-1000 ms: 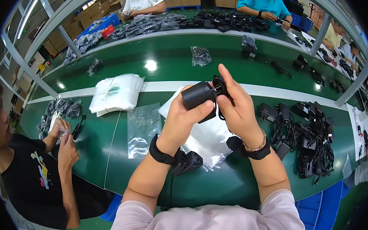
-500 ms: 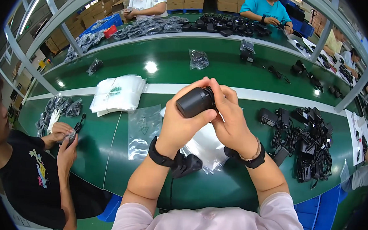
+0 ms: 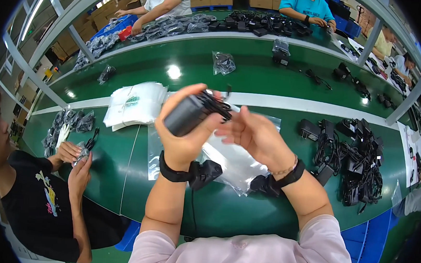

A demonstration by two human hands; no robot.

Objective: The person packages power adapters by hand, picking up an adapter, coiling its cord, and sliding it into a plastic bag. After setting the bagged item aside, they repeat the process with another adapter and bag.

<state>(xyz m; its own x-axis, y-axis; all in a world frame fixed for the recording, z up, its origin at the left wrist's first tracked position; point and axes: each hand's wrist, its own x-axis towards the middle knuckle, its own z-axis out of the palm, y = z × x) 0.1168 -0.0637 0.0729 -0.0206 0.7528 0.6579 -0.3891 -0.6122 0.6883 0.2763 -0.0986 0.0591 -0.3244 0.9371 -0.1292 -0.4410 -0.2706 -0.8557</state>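
My left hand (image 3: 178, 146) is wrapped around a black power adapter (image 3: 184, 116), holding it tilted above the table. Its black cord (image 3: 216, 104) is bundled against the adapter's far end. Just right of the cord, my right hand (image 3: 263, 142) hangs in the air, slightly blurred, its fingers apart and nothing visibly held. Below both hands lie clear plastic bags (image 3: 234, 169) on the green table.
Left of my hands is a thick stack of clear bags (image 3: 134, 105). Several adapters with cords (image 3: 358, 162) are heaped on the right. A co-worker's hands (image 3: 76, 159) handle a bagged item at left. Beyond a white ledge (image 3: 289, 103), a bagged adapter (image 3: 223, 64) lies on green surface.
My hands have parted: the left moved left with the adapter, turning it so the corded end shows. The right hand has come away from it.
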